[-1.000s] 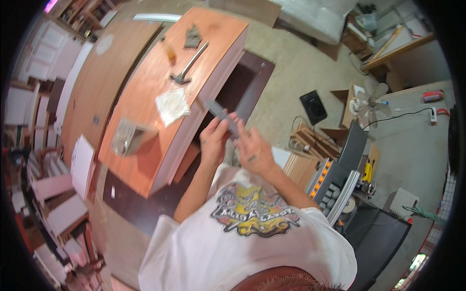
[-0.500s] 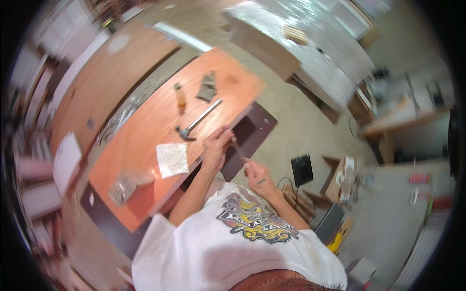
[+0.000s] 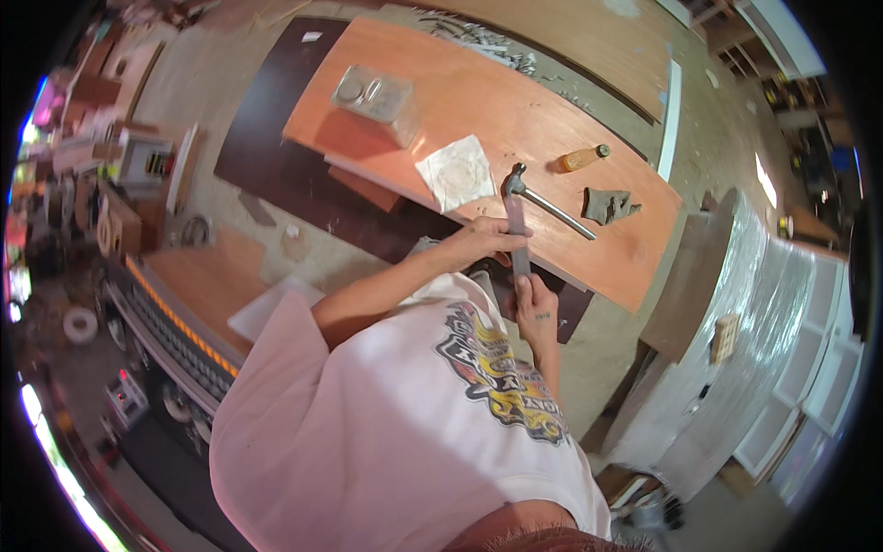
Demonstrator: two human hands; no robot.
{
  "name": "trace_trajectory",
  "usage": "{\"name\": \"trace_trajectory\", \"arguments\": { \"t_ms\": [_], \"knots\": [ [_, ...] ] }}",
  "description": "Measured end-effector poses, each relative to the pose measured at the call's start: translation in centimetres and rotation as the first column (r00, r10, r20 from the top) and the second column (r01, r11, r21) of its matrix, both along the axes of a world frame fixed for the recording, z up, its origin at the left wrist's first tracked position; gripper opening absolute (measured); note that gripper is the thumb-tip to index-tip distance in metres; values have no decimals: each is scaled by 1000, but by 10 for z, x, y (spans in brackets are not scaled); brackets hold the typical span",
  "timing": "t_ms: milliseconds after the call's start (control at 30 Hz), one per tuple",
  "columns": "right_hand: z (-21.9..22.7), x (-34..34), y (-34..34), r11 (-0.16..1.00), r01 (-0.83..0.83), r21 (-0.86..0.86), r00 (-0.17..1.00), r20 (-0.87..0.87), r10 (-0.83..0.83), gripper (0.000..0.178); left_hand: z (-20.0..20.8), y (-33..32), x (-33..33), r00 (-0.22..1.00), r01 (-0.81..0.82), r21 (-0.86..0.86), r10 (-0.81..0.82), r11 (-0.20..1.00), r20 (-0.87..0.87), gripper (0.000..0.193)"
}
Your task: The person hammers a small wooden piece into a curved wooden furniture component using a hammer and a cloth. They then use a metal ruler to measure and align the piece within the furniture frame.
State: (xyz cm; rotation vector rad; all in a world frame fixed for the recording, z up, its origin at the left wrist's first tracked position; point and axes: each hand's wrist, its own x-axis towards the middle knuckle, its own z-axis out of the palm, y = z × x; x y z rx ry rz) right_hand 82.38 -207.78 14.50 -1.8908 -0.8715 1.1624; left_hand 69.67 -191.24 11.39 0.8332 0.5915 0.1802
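A flat grey-brown strip (image 3: 521, 261), shaped much like a file, runs between my two hands at the near edge of the orange board (image 3: 386, 55). My left hand (image 3: 495, 237) is closed around its middle. Just below, my right hand (image 3: 536, 302) pinches the lower end, thumb on top. The strip's upper end lies by the head of a claw hammer (image 3: 557, 210) resting on the board. To the hammer's left is a creased white sheet (image 3: 457, 173), and to its right a small amber bottle (image 3: 584, 158) on its side and a crumpled grey glove or rag (image 3: 607, 206).
A clear plastic box (image 3: 379, 103) stands toward the board's left end. Beneath the board is a dark panel (image 3: 262, 120). Right of it stands furniture wrapped in film (image 3: 736, 359) with a small wooden block (image 3: 725, 338) on it. Scraps (image 3: 487, 41) litter the floor beyond.
The view has turned, so the board now slopes down to the right. The strip, seen nearly edge-on before, now shows its broad face. Both hands still grip it.
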Motion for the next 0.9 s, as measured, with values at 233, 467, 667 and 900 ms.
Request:
{"name": "trace_trajectory", "arguments": {
  "t_ms": [233,467,667,900],
  "knots": [
    [-26,-8,37,793,-591,148,806,158,571,37,-9,-74,-88,627,-774,191,772,603,102,29],
    [-190,8,-5,420,-894,-157,334,391,857,32,-2,-110,-195,556,-37,794,673,607,-489,25],
    [-263,-4,-37,374,-806,-459,401,41,915,35,-138,-159,-220,614,413,519,193,748,-766,39],
    [-281,-86,-51,507,-783,-362,460,212,862,37,-209,-155,-281,638,591,353,-153,725,-755,37]
  ]
}}
